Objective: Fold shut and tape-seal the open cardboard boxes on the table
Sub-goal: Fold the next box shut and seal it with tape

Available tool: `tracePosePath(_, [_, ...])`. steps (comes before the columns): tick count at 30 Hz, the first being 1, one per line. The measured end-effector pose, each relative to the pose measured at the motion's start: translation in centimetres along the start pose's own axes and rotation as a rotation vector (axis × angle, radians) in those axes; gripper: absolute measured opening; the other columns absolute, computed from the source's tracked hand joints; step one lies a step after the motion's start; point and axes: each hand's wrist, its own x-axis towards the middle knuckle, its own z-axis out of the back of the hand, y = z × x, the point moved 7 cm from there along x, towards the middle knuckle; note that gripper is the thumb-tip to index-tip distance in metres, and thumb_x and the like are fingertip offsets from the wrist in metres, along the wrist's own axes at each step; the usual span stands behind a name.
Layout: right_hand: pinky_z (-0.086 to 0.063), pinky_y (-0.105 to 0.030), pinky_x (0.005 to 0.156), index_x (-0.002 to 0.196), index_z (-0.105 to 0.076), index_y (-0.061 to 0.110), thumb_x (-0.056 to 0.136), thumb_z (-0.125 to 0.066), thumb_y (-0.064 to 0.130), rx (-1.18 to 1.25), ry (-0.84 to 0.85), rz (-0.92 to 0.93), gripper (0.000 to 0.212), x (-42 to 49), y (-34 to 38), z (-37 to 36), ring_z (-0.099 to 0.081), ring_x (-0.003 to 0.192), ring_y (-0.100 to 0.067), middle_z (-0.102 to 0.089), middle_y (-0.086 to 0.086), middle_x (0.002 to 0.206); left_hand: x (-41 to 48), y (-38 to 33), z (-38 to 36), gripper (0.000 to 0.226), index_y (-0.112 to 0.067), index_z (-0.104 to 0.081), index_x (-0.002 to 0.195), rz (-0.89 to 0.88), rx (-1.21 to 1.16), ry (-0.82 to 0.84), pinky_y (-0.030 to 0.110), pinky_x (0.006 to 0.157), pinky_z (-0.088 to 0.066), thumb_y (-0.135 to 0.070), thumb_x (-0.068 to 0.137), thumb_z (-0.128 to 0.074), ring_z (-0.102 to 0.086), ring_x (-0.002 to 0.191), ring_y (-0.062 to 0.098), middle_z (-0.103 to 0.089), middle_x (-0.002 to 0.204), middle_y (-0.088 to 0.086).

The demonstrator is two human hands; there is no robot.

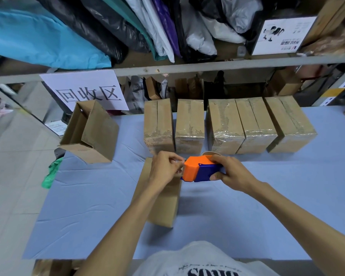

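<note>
Our right hand [230, 172] grips the dispenser [197, 170] above the table's [88, 206] middle. Our left hand [164, 166] pinches at its orange mouth; the clear tape end [181, 162] there barely shows. Below, our left arm hides much of the box [165, 204], so we cannot tell how its flaps lie. 5 taped boxes [225, 124] line the far edge. 1 open box [92, 132] lies on its side at the far left corner, overhanging the edge.
</note>
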Motion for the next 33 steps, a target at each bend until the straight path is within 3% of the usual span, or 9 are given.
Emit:
tracePosePath(6, [-0.04,-0.003,0.066,0.122,-0.058,0.014,0.08,-0.072,0.001,-0.012,0.008,-0.013,0.045,0.2,-0.4,-0.3,-0.055,0.09,-0.01,-0.061,0.009,0.107,0.1,0.2,-0.2,0.009,-0.004,-0.076,0.091,0.038,-0.027,0.031,0.021,0.057,-0.058,-0.009,0.087,-0.07,-0.068,0.064,0.014,-0.072,0.08,0.007])
tracePosePath(11, [-0.042,-0.007,0.069,0.121,-0.057,0.014,0.081,-0.073,0.004,0.026,0.024,-0.045,0.045,0.5,-0.9,-0.4,-0.059,0.093,-0.013,-0.066,0.001,0.11,0.4,0.7,-0.1,0.003,-0.004,-0.074,0.083,0.098,-0.143,0.04,0.02,0.052,-0.056,-0.005,0.084,-0.072,-0.066,0.058,0.014,-0.069,0.072,0.006])
tracePosePath(14, [-0.056,-0.026,0.072,0.111,-0.052,0.02,0.077,-0.076,0.003,0.123,0.012,-0.106,0.045,0.4,-1.8,-0.3,-0.063,0.093,-0.018,-0.068,-0.003,0.111,0.7,1.5,-0.1,0.006,-0.006,-0.073,0.076,0.174,-0.268,0.086,0.028,0.059,-0.06,-0.002,0.08,-0.074,-0.069,0.062,0.019,-0.07,0.071,0.011])
tracePosePath(17, [-0.058,-0.04,0.074,0.102,-0.048,0.021,0.074,-0.078,0.005,0.131,0.03,-0.118,0.044,0.4,-1.8,-0.2,-0.065,0.092,-0.022,-0.068,-0.002,0.106,0.9,1.9,-0.3,0.008,-0.008,-0.071,0.076,0.155,-0.275,0.172,0.033,0.065,-0.06,-0.006,0.082,-0.074,-0.07,0.066,0.023,-0.07,0.07,0.011])
tracePosePath(20, [-0.057,-0.039,0.071,0.098,-0.052,0.021,0.074,-0.079,0.008,0.119,0.018,-0.091,0.038,0.6,-1.5,0.0,-0.066,0.086,-0.021,-0.069,-0.001,0.097,1.1,2.0,-0.3,0.014,-0.01,-0.068,0.072,0.159,-0.277,0.189,0.032,0.064,-0.059,-0.005,0.085,-0.071,-0.068,0.062,0.019,-0.068,0.067,0.008])
tracePosePath(24, [-0.056,-0.026,0.062,0.095,-0.057,0.022,0.076,-0.077,0.008,0.199,0.0,-0.093,0.03,1.0,-1.4,0.0,-0.067,0.077,-0.017,-0.07,-0.001,0.087,1.3,1.9,0.1,0.018,-0.011,-0.064,0.071,0.193,-0.225,0.09,0.023,0.052,-0.052,-0.003,0.088,-0.067,-0.064,0.057,0.015,-0.064,0.067,0.006])
tracePosePath(27, [-0.056,-0.029,0.065,0.095,-0.058,0.024,0.076,-0.076,0.019,0.238,0.005,-0.106,0.026,0.9,-1.6,0.1,-0.066,0.081,-0.016,-0.069,0.004,0.089,1.3,1.9,-0.3,0.019,-0.015,-0.062,0.074,0.189,-0.165,0.11,0.024,0.058,-0.052,-0.007,0.091,-0.062,-0.064,0.063,0.014,-0.065,0.072,0.001])
tracePosePath(31, [-0.056,-0.026,0.069,0.098,-0.055,0.022,0.072,-0.071,0.035,0.3,-0.011,-0.143,0.033,0.9,-1.5,0.3,-0.066,0.086,-0.015,-0.067,0.003,0.093,1.6,2.3,-0.8,0.023,-0.019,-0.062,0.075,0.215,-0.165,0.186,0.028,0.067,-0.053,-0.007,0.094,-0.056,-0.063,0.075,0.016,-0.064,0.075,-0.001])
tracePosePath(33, [-0.057,-0.026,0.068,0.102,-0.053,0.021,0.068,-0.079,0.041,0.265,-0.022,-0.11,0.047,1.1,-0.7,0.4,-0.066,0.085,-0.015,-0.066,0.003,0.095,1.7,2.3,-0.7,0.024,-0.015,-0.061,0.076,0.206,-0.2,0.235,0.026,0.067,-0.055,-0.004,0.095,-0.052,-0.064,0.074,0.015,-0.063,0.074,0.001])
